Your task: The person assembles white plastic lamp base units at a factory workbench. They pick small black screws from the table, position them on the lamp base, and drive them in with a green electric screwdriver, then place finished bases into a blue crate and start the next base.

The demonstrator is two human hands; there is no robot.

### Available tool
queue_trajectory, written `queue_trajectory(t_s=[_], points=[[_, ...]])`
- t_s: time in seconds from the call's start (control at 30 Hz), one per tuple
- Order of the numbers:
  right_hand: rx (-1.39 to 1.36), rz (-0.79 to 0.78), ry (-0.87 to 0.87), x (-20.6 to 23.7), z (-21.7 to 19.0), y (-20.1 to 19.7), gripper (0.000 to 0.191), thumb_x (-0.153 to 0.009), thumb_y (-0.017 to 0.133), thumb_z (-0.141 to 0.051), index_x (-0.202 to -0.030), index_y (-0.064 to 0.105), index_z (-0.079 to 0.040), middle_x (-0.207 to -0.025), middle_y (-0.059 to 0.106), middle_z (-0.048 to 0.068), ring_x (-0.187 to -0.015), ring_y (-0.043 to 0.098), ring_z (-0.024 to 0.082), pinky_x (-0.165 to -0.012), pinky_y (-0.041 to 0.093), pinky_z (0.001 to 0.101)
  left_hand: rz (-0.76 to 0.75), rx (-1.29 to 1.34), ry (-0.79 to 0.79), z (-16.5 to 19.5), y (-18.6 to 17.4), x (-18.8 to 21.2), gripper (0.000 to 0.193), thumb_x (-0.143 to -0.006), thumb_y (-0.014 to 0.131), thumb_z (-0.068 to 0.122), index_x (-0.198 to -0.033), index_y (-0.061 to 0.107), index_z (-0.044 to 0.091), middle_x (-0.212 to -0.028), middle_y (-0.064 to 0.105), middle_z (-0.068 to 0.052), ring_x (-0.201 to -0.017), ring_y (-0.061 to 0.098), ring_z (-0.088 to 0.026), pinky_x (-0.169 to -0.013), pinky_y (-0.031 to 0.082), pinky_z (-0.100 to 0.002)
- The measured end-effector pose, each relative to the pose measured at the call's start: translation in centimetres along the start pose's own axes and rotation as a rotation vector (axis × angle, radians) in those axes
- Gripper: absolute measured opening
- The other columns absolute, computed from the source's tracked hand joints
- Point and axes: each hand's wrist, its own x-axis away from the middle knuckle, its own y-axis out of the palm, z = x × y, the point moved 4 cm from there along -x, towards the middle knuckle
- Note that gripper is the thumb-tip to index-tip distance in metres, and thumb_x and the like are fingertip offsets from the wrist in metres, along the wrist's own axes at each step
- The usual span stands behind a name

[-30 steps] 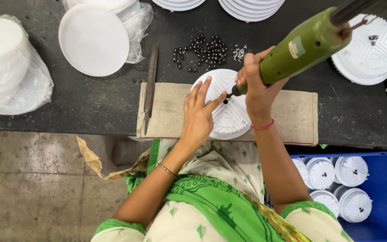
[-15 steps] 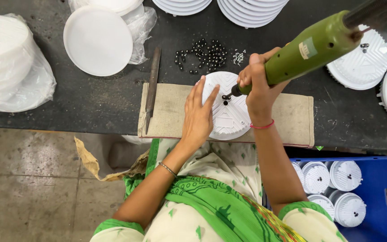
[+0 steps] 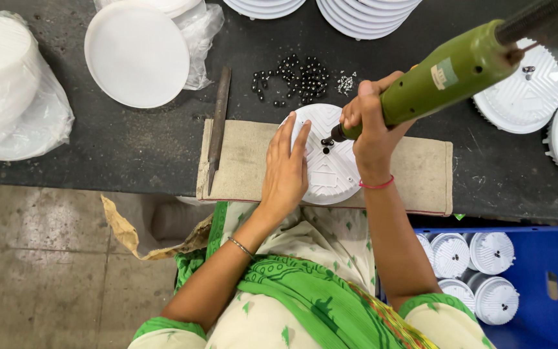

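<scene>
White ribbed housing [image 3: 326, 169] lies on beige mat [image 3: 247, 165] at bench edge, directly before me. My left hand [image 3: 285, 169] spread flat, fingers apart, pinning housing's left side. My right hand [image 3: 371, 129] clamped round green power screwdriver [image 3: 447, 74], bit tip down on dark screw [image 3: 325, 142] near centre. Judging: fastening under way, not finished. Loose black screws [image 3: 295, 81] piled beyond; more housings [image 3: 518, 97] at right; blue crate [image 3: 550, 271] holds several.

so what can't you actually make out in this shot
- Head view: the green power screwdriver's tip is too small to show whether it sits in a screw on the white round housing.
- The right hand hides the tool's grip.
- The left hand covers the housing's left edge.
- The tool's cable leaves the top edge.
- The blue crate is cut off at the bottom edge.
</scene>
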Motion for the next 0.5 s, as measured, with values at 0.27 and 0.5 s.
queue_trajectory(t_s=[0.27, 0.5], points=[[0.004, 0.057, 0.106, -1.6, 1.2, 0.6, 0.017, -0.095, 0.057, -0.001, -0.104, 0.044, -0.008, -0.070, 0.050, 0.001, -0.049, 0.047, 0.009, -0.051, 0.048, 0.0291, -0.023, 0.003, -0.033, -0.7, 0.1, -1.4, 0.068, -0.095, 0.056, -0.003, -0.158, 0.035, 0.007, -0.163, 0.032, -0.022, -0.148, 0.037, -0.042, -0.122, 0.032, -0.051], [-0.053, -0.058, 0.103, -0.7, 0.8, 0.1, 0.021, -0.107, 0.067, -0.005, -0.098, 0.048, -0.003, -0.071, 0.050, 0.004, -0.052, 0.050, 0.013, -0.056, 0.049, 0.0310, -0.007, 0.065, -0.024, 0.2, -0.8, -0.1, 0.063, -0.098, 0.056, 0.001, -0.157, 0.035, 0.006, -0.163, 0.032, -0.025, -0.147, 0.037, -0.043, -0.121, 0.032, -0.051]])
